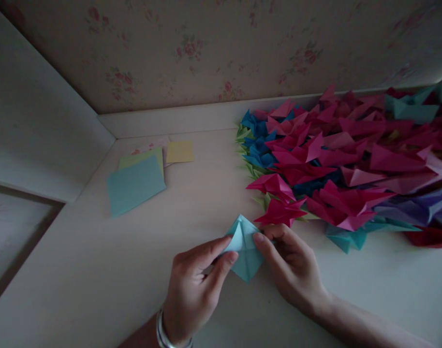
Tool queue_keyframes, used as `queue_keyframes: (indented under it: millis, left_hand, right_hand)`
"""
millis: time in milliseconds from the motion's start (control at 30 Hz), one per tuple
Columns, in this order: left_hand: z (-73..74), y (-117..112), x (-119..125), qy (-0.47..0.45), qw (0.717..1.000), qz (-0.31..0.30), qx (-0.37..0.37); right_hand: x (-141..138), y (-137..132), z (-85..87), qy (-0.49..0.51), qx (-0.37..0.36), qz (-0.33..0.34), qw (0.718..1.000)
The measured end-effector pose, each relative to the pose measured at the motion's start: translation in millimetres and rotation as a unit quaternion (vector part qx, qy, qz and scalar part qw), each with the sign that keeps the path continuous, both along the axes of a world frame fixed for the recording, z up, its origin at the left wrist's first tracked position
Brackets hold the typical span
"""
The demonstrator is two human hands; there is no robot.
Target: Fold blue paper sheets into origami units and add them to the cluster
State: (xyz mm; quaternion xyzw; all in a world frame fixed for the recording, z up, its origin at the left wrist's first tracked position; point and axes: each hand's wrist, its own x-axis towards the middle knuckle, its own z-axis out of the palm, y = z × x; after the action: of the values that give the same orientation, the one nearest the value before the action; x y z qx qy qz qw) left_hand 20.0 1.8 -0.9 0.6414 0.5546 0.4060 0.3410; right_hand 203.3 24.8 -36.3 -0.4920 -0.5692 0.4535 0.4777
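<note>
One folded light-blue paper (247, 263) is pinched at both sides by the fingers (211, 249) of left hand (192, 292) and right hand (297, 270) (best squared before being pressed flat).

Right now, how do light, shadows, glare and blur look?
Head view: dim, darker toward the corners; only soft shadows around the left hand and right hand; no strong glare on the white table; creases readable on the folded blue paper; wallpaper pattern softer toward the upper right.
</note>
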Motion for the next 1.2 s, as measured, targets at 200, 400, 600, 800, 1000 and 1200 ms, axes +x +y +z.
queue_keyframes:
  millis: [200, 400, 600, 800, 1000, 1200]
  left_hand:
    - [2.0, 0.2, 2.4, -0.009, 0.997, 0.038, -0.062]
    - [-1.8, -2.7, 6.1, -0.057, 0.990, 0.099, -0.087]
    - [-4.9, -3.4, 5.8, -0.106, 0.983, 0.111, -0.103]
    - [-4.0, -0.9, 8.9, -0.193, 0.962, 0.142, -0.129]
    - [-6.2, -1.9, 9.3, -0.216, 0.956, 0.139, -0.140]
    - [-6.7, 1.4, 6.6, -0.261, 0.946, 0.121, -0.152]
  right_hand:
    - [0.1, -2.5, 0.7, 0.007, 0.013, -0.002, 1.000]
    - [-0.5, -7.2, 0.5, -0.031, 0.043, 0.003, 0.999]
    - [-0.6, -6.4, 0.9, -0.043, 0.065, -0.020, 0.997]
    - [-0.5, -5.4, 2.3, -0.038, 0.048, -0.005, 0.998]
    - [-0.2, -5.7, 1.1, -0.027, 0.002, -0.001, 1.000]
    - [0.1, -4.7, -0.6, -0.030, 0.010, -0.016, 0.999]
